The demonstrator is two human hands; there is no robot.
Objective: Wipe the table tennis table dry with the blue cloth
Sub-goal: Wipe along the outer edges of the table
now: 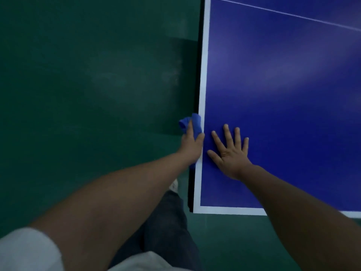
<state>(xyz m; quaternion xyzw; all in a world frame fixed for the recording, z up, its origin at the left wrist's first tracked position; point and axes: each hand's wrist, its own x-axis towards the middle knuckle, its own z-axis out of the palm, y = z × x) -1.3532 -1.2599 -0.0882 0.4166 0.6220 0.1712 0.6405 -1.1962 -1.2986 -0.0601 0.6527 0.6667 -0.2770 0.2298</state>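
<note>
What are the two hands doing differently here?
The left hand grips the blue cloth; the right hand holds nothing. The left hand is at the white side edge of the table; the right hand lies flat on its blue top, fingers spread. Both are bare and near the same corner.

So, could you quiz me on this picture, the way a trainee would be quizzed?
1. True or false: the right hand lies flat on the table with its fingers spread.
2. Which hand holds the blue cloth? A) left hand B) right hand C) neither
3. Fill the gap: the cloth meets the table at its white-lined ____, not mid-surface.

Key: 1 true; 2 A; 3 edge.
</note>
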